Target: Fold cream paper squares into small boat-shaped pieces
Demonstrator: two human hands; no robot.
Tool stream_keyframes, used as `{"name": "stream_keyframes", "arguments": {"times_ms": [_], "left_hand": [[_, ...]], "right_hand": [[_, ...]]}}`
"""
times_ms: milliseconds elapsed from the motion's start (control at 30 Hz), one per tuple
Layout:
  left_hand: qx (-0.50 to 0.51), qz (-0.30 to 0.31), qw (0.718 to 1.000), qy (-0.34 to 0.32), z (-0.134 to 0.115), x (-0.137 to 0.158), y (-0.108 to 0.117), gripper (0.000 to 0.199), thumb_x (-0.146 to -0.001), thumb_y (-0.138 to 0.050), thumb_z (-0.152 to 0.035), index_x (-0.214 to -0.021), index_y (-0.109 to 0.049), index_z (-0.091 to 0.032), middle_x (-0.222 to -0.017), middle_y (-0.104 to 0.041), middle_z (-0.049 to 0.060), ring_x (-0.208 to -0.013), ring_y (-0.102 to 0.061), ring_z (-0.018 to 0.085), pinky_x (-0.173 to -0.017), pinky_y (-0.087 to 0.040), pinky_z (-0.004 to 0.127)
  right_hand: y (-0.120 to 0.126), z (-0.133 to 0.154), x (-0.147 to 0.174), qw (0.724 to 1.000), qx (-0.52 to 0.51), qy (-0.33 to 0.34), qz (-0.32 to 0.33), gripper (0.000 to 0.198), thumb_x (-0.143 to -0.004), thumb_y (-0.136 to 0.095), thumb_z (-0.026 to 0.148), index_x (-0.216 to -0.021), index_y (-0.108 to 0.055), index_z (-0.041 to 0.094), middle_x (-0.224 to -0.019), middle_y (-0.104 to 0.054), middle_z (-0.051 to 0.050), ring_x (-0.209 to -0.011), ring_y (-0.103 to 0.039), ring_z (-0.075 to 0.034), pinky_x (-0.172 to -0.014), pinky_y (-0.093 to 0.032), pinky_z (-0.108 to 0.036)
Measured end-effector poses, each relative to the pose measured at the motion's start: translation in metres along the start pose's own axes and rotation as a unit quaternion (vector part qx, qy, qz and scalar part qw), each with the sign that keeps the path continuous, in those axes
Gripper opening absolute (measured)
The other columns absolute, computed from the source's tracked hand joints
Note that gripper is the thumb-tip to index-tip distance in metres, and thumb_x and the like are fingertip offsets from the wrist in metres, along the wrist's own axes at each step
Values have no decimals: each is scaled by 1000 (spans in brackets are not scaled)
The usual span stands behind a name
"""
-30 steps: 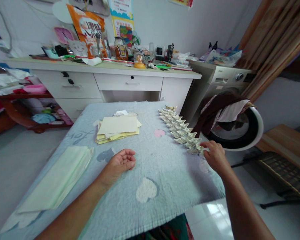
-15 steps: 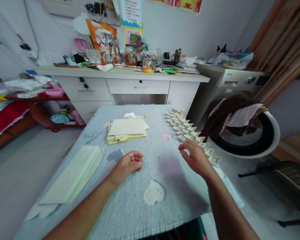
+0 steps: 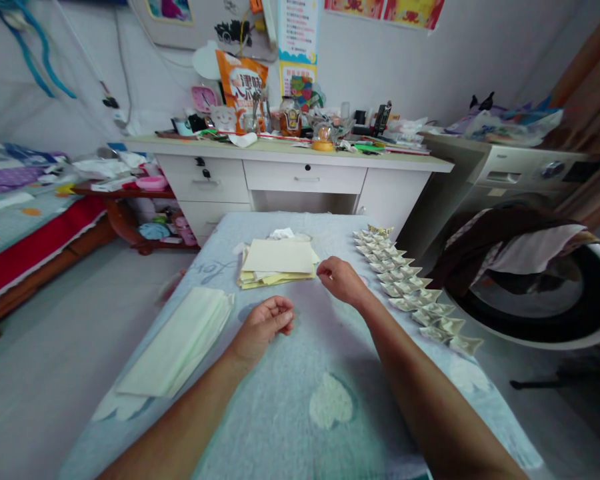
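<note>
My left hand [image 3: 266, 327] hovers over the near middle of the cloth, its fingers curled in against the thumb, with nothing visible in them. My right hand [image 3: 341, 279] is beside the right edge of a stack of cream and yellow paper sheets [image 3: 280, 257]. Its fingers are bent and loosely apart, and I see nothing held; whether they touch the stack I cannot tell. Left of my left hand lies a folded pile of pale green paper [image 3: 177, 347]. Rows of folded paper boats [image 3: 400, 275] run along the right side, beyond my right forearm.
A pale blue cloth [image 3: 285, 413] with heart patterns covers the table. Crumpled white tissue [image 3: 282, 233] lies behind the stack. A cluttered white desk [image 3: 305, 177] stands beyond. On the right is a washing machine [image 3: 510, 167] with its door open and clothes hanging out.
My right hand has moved left, from beside the paper boats to the right edge of the paper stack. My left hand stays over the cloth, fingers curled. The view has turned left.
</note>
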State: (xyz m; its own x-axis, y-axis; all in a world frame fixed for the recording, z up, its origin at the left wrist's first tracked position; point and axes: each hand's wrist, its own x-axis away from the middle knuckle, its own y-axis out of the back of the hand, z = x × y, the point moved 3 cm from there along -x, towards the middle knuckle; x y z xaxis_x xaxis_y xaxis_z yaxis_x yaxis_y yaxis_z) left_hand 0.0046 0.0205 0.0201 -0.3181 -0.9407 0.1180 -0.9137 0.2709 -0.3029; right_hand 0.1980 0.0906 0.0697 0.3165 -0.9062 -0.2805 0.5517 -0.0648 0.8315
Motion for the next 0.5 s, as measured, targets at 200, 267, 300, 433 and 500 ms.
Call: {"name": "stream_keyframes", "arguments": {"times_ms": [200,267,300,433,500], "left_hand": [[-23,-88,992,-84,-3,-10,17,18,-73,-67,-29,-76,-55,-15,-65,-57,-3,-59,-52,9,-59,-41,21],[-30,-145,984,-101,-3,-13,26,16,-73,-66,-26,-80,-55,-16,-66,-57,-3,-59,-52,8,-59,-41,21],[-42,-180,977,-109,-3,-14,30,17,-72,-65,-25,-83,-55,-17,-65,-57,-4,-58,-52,8,-59,-41,20],[-46,-260,956,-128,-3,-17,42,34,-71,-62,-21,-103,-54,-20,-74,-61,-3,-65,-56,10,-62,-44,21],[-31,-272,951,-141,-3,-19,45,43,-70,-61,-19,-112,-51,-21,-82,-62,-2,-72,-59,10,-63,-45,21]], "right_hand": [[-33,28,-28,996,32,74,-29,19,-77,-58,8,-87,-70,18,-99,-59,-7,-95,-49,-21,-88,-36,-33],[-44,40,-35,995,45,87,-36,18,-81,-59,14,-91,-71,22,-108,-57,-7,-101,-44,-23,-88,-34,-36],[-50,45,-38,994,49,93,-34,18,-82,-59,17,-93,-71,23,-112,-55,-7,-104,-43,-24,-87,-33,-36],[-70,60,-44,992,64,107,-28,21,-83,-63,23,-102,-70,26,-119,-52,-7,-109,-38,-26,-88,-32,-38],[-78,64,-45,990,72,113,-35,23,-83,-63,25,-105,-69,28,-121,-51,-7,-111,-36,-26,-89,-31,-39]]}}
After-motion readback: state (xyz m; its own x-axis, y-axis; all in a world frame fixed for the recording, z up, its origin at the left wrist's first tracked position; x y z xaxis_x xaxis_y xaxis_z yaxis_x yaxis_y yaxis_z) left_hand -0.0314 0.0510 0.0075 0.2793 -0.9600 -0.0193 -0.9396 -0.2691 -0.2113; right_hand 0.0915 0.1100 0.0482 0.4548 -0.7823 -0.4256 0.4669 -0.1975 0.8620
